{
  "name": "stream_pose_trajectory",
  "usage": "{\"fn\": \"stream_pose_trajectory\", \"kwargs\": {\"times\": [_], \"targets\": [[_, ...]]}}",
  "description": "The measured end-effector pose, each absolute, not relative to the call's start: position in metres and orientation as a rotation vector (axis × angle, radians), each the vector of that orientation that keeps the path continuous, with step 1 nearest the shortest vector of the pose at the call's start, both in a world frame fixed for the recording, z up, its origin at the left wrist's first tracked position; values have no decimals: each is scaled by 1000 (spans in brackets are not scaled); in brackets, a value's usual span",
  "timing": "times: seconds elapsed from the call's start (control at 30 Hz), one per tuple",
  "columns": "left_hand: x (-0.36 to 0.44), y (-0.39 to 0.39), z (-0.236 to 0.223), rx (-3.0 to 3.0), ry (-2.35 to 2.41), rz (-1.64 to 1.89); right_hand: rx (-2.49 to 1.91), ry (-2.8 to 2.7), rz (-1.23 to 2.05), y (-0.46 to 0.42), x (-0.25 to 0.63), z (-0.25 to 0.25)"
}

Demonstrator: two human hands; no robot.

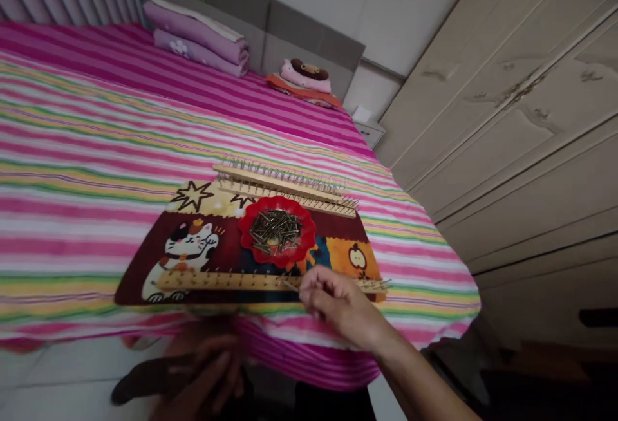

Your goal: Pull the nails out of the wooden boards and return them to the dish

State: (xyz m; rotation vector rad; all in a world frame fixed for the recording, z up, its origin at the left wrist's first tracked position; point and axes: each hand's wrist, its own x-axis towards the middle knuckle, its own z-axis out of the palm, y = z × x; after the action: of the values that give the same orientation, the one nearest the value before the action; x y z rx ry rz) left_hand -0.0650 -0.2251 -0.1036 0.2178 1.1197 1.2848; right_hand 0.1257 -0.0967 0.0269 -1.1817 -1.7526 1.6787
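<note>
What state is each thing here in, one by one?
Red bowl: upright, holding loose metal pins.
Near wooden strip: pins standing in it.
Far wooden strips: bristling with pins.
Purple bedding: folded, stacked.
Wardrobe doors: shut.
Right grip: pinched, seemingly on a thin pin.
Left grip: curled around a dark, blurred tool.

no text, label, brand, number or sign can be read anywhere in view.

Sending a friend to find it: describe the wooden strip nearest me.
On the striped bed lies a patterned mat. Along its near edge is the wooden strip. Unlike the strips beyond the red bowl, it is partly hidden by your right hand.
</note>
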Motion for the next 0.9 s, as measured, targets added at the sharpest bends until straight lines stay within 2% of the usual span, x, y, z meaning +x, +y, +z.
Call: {"fn": "stream_pose_trajectory", "kwargs": {"times": [0.17, 0.37, 0.47, 0.67, 0.9], "targets": [[-34, -235, -48, 291, 1137, 1245, -1186, -1631, 1889, -166, 108, 6], [-26, -252, -36, 318, 1210, 1348, -1181, -1544, 1991, -192, 101, -9], [-26, -259, -39, 312, 1255, 1414, -1190, -1635, 1899, -204, 106, -13], [-28, -266, -42, 322, 1389, 1439, -1049, -2212, 1587, -229, 116, -24], [-27, -268, -38, 278, 1206, 1439, -919, -2206, 1532, -238, 110, -37]]}}
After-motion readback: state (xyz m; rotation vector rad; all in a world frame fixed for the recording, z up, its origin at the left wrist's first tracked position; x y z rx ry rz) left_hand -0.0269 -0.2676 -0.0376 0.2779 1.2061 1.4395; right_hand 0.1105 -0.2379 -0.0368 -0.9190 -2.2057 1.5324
